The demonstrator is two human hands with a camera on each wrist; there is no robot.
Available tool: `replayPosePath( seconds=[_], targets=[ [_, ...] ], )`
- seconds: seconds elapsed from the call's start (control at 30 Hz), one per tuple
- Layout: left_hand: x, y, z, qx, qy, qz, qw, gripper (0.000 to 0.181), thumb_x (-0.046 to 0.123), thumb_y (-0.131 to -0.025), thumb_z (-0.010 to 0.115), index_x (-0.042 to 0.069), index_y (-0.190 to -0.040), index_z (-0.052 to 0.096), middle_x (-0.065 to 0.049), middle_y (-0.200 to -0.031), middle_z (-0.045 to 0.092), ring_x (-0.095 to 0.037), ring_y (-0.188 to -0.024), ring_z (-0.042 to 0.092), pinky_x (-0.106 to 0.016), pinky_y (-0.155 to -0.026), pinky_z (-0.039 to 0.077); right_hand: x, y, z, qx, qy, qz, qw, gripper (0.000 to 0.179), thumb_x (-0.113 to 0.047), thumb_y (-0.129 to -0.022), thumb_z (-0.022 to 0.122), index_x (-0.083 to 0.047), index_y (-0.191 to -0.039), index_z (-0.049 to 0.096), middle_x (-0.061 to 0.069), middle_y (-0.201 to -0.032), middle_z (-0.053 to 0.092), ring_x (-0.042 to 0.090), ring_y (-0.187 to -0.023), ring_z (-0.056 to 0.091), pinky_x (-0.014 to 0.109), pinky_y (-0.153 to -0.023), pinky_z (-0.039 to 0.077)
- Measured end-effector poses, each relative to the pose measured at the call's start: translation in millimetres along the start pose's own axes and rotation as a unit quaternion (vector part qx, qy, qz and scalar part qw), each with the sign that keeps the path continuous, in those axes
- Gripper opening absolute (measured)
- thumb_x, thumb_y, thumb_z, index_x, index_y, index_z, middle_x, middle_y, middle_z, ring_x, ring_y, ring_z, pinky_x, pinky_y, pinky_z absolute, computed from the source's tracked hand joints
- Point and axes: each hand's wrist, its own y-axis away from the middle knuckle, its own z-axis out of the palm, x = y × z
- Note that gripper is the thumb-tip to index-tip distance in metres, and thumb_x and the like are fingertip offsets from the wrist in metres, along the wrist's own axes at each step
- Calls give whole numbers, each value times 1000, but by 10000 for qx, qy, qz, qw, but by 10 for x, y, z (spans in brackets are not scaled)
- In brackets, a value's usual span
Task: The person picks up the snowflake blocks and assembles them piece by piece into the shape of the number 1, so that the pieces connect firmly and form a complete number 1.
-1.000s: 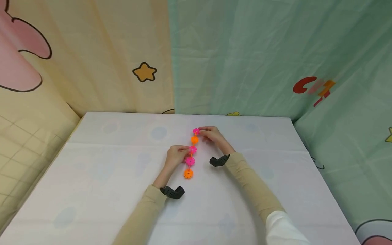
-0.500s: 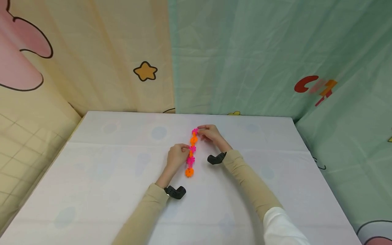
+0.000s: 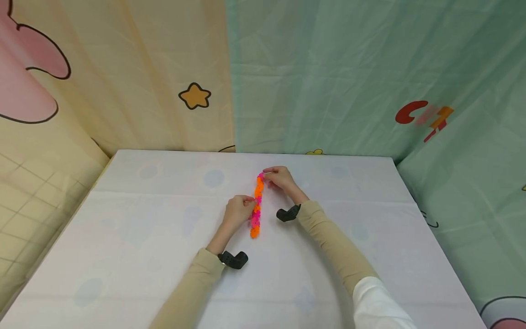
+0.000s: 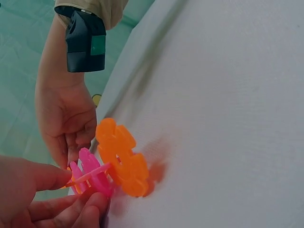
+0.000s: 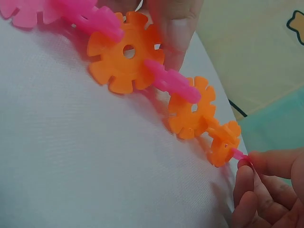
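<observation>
A chain of interlocked notched plastic discs [image 3: 255, 221], orange and pink, runs front to back over the table's middle. My left hand [image 3: 237, 212] pinches it partway along from the left side. At its far end, my right hand [image 3: 279, 177] grips a pink disc between thumb and fingers, clearest in the right wrist view. There, orange discs [image 5: 111, 66] alternate with pink ones set crosswise, and left fingers [image 5: 175, 40] lie behind the chain. In the left wrist view, the near-end orange disc [image 4: 124, 164] stands on its edge, tilted, and the left fingers cover part of the chain behind it.
A white cloth with faint spots covers the table [image 3: 135, 256]. Behind it hang a beige curtain [image 3: 164, 55] and a green curtain [image 3: 312, 68]. Black wrist cameras [image 3: 233, 260] are strapped on both wrists.
The chain has turned about its length, so its discs now look more edge-on from above. Both hands keep their hold, and the right hand has shifted slightly left and away.
</observation>
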Motion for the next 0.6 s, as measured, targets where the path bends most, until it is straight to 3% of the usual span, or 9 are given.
replayPosePath(
  seconds=[0.47,0.6],
  targets=[
    [24,22,41,29,0,-73,10000,31,21,-93,61,1,-115,66,-7,-71,63,-13,-50,55,-18,-51,45,-12,15,33,21,89,-52,9999,28,-21,-90,66,-6,-114,68,4,-84,66,10,-55,50,17,-54,42],
    [3,34,-23,72,-36,-24,10000,32,22,-93,61,0,-115,66,-8,-78,68,-11,-52,57,-19,-52,46,-23,60,-5,224,601,-134,9978,30,-25,-91,64,-8,-115,67,8,-94,67,12,-62,54,18,-59,45]
  ],
)
